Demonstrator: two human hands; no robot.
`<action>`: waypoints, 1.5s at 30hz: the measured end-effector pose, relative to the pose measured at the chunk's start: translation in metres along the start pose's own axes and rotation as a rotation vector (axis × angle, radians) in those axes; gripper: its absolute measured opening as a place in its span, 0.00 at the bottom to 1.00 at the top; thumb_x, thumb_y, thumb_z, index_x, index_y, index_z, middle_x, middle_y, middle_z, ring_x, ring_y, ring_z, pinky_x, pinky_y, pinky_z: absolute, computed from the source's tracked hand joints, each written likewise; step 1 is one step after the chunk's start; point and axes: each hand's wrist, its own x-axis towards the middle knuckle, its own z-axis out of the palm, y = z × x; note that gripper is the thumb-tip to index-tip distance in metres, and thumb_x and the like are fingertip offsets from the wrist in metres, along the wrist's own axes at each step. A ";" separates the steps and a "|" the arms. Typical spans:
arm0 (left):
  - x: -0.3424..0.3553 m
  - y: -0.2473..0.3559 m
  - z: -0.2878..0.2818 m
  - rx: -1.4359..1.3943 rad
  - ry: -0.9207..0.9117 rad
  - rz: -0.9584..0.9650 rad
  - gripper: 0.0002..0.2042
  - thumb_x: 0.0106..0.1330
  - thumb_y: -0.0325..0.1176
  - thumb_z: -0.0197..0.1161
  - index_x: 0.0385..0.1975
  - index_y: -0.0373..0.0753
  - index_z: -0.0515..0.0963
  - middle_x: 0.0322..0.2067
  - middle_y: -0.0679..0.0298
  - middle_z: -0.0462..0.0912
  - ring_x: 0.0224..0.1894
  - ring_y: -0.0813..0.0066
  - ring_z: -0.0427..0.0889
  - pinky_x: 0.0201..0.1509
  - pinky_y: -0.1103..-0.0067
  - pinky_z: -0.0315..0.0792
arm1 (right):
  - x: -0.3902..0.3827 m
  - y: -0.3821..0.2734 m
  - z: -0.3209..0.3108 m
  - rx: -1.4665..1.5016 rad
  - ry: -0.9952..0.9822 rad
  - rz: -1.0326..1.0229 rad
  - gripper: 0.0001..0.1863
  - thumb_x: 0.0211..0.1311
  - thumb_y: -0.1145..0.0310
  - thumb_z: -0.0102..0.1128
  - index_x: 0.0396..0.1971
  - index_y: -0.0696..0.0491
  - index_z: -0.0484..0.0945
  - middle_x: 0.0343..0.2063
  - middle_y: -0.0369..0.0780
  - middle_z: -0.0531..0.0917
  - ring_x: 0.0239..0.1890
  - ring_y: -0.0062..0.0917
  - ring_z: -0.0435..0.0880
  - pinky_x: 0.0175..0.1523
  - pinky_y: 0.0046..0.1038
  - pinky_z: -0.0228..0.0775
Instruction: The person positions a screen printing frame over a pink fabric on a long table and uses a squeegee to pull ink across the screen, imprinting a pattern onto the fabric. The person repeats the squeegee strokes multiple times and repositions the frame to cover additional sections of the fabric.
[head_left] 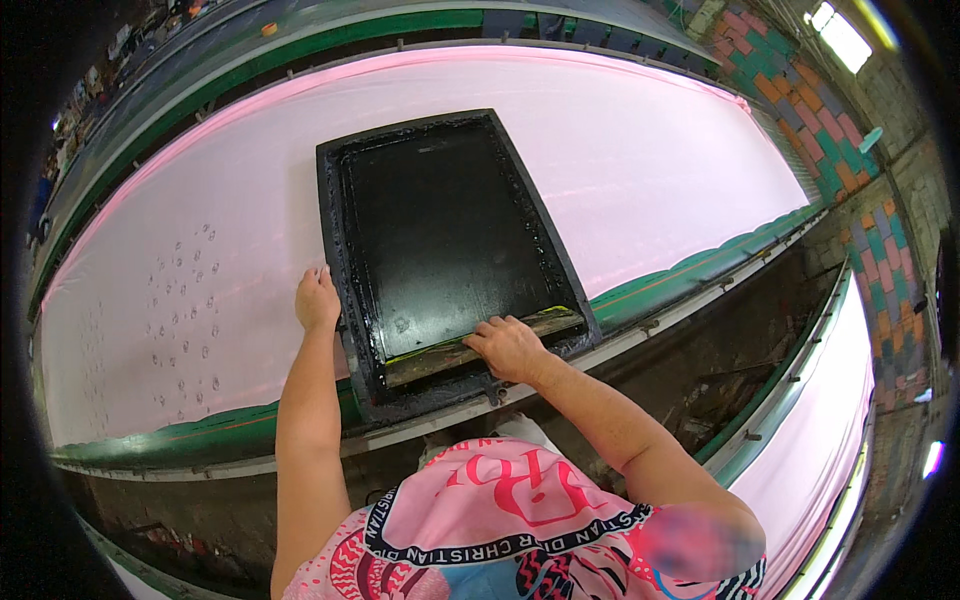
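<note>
A black screen-printing frame lies on pale pink fabric, its near end over the long table's front edge. Dark, wet-looking ink coats the inner borders of its shiny black mesh. My left hand is closed on the frame's left side rail. Near the close end of the mesh, my right hand grips a wooden squeegee with a yellow-green strip along its far edge. The squeegee spans most of the frame's inner width. Small dark printed marks dot the fabric left of the frame.
A metal rail with small stops runs along the table's green front edge. Another pink-covered table stands behind on the right. Beyond the far edge is a dark table with a roll of tape.
</note>
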 end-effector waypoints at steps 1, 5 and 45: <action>-0.005 0.001 -0.004 -0.004 -0.041 -0.022 0.23 0.83 0.51 0.57 0.46 0.35 0.87 0.50 0.45 0.90 0.53 0.40 0.87 0.57 0.52 0.80 | -0.007 -0.002 0.002 0.043 0.041 -0.021 0.21 0.65 0.58 0.72 0.56 0.48 0.87 0.47 0.41 0.87 0.55 0.40 0.86 0.61 0.42 0.78; -0.023 -0.003 -0.010 -0.016 -0.115 -0.158 0.28 0.82 0.57 0.57 0.48 0.32 0.87 0.50 0.42 0.90 0.55 0.37 0.87 0.59 0.52 0.78 | -0.029 -0.005 0.010 0.129 0.079 -0.091 0.34 0.68 0.41 0.69 0.63 0.52 0.84 0.53 0.43 0.84 0.59 0.41 0.82 0.63 0.44 0.74; -0.082 -0.003 0.001 -0.198 0.138 -0.301 0.17 0.70 0.41 0.77 0.43 0.30 0.84 0.35 0.50 0.88 0.38 0.52 0.85 0.48 0.62 0.78 | -0.018 0.243 0.059 1.786 0.628 0.650 0.29 0.89 0.53 0.50 0.75 0.58 0.74 0.61 0.44 0.85 0.60 0.27 0.83 0.68 0.29 0.74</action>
